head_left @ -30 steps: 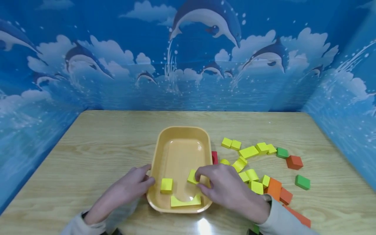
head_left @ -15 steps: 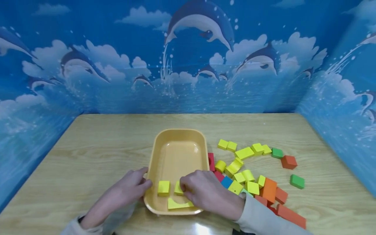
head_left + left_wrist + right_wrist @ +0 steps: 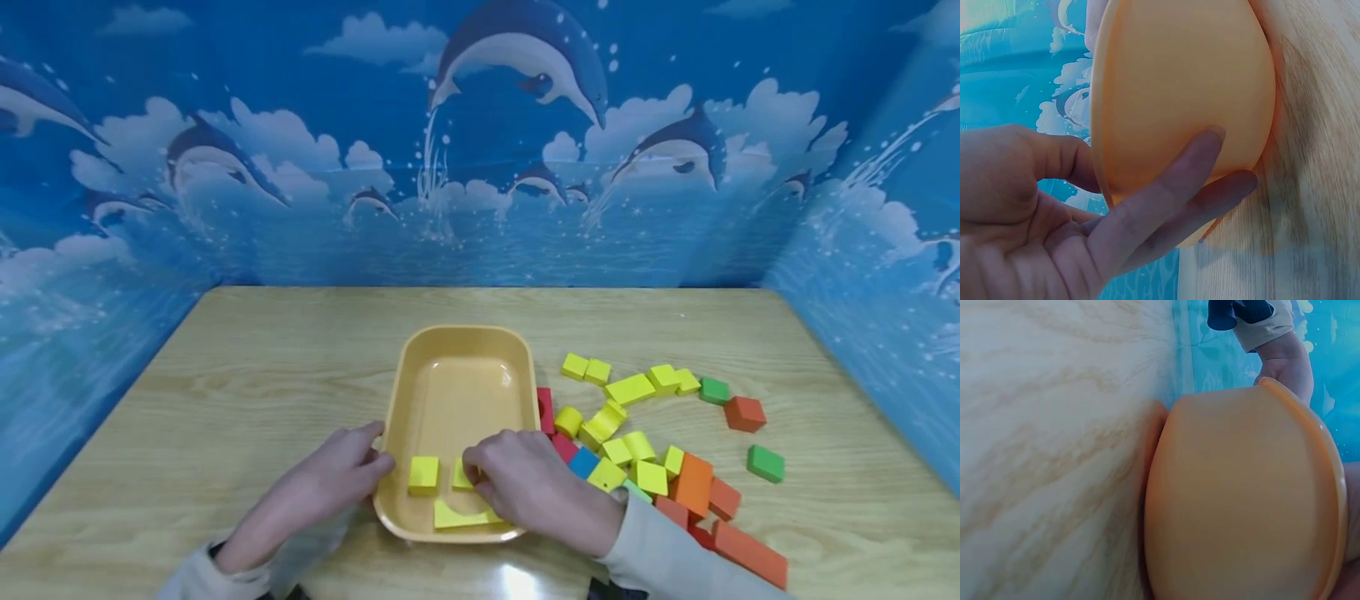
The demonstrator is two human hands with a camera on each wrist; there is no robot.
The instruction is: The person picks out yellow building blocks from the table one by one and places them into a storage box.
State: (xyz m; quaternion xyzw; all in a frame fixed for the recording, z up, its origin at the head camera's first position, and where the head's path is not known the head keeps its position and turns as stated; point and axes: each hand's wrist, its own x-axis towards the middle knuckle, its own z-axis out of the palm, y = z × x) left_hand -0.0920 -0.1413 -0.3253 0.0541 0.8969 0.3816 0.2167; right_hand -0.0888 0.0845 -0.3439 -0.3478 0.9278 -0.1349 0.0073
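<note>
Tray [image 3: 461, 392]: flat on the worktop [image 3: 300, 358], near the person; rounded corners, flared rim, smooth glossy walls, apparently plastic; raised sides probably useful for containing small pieces.
Loose blocks [image 3: 630, 389]: scattered right of the tray, presumably for a short reach; flat-faced and rounded shapes in yellow, orange, red, green and blue, seemingly painted wood.
Left hand [image 3: 337, 475]: grip narrowed on the tray's left side, fingers along the outer wall, likely for steadying.
Right hand [image 3: 528, 483]: grip closed to a pinch on the held block [image 3: 461, 477], over the tray's near right part.
Arch block [image 3: 450, 518]: inside the tray at the near end, yellow, concave edge facing away from the person.
Cube-like block [image 3: 424, 475]: yellow, crisp-edged, left of the held block, apparently paired with it in a row.
Held block: yellow, inside the tray beyond the arch block; full shape hidden by fingers.
</note>
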